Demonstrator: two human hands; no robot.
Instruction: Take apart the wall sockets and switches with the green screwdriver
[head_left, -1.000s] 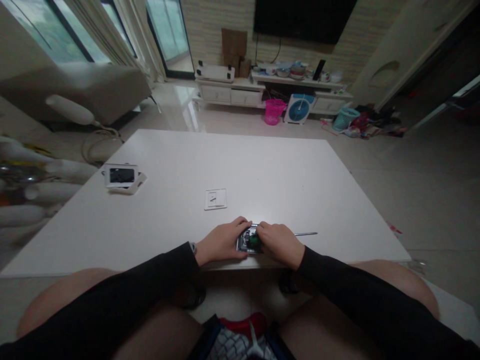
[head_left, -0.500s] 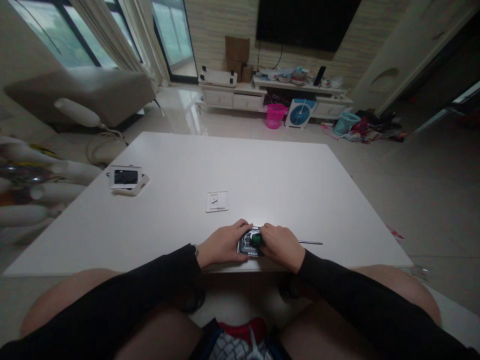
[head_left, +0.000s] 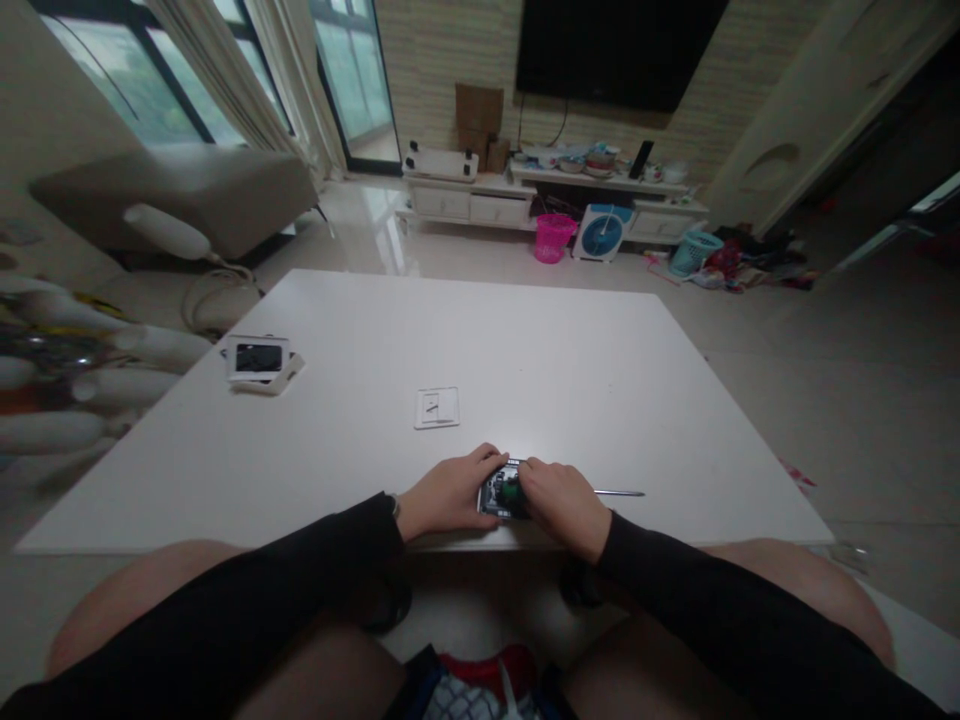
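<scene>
My left hand (head_left: 448,492) is closed on the left side of a small square unit (head_left: 491,495), dark inside with a pale patterned border, at the table's near edge. Its thumb and fingers grip the upper and lower edges. My right hand (head_left: 562,500) wraps around a screwdriver (head_left: 621,493), whose green handle end shows over the unit. The metal shaft points right, out past the hand. The right fingers hide part of the unit. Beyond the left hand lies a white square wall plate (head_left: 437,408) with small pieces on it.
On the white table (head_left: 555,350), two stacked square frames (head_left: 259,360) lie at the far left. White padded rolls (head_left: 52,433) stand beside the left edge. Across the floor are a pink basket (head_left: 553,238), a blue fan (head_left: 602,233) and a low cabinet (head_left: 442,203).
The view has shifted slightly, so everything sits a little lower in the picture. Both hands stay at the unit; the right hand and green handle have turned slightly.
</scene>
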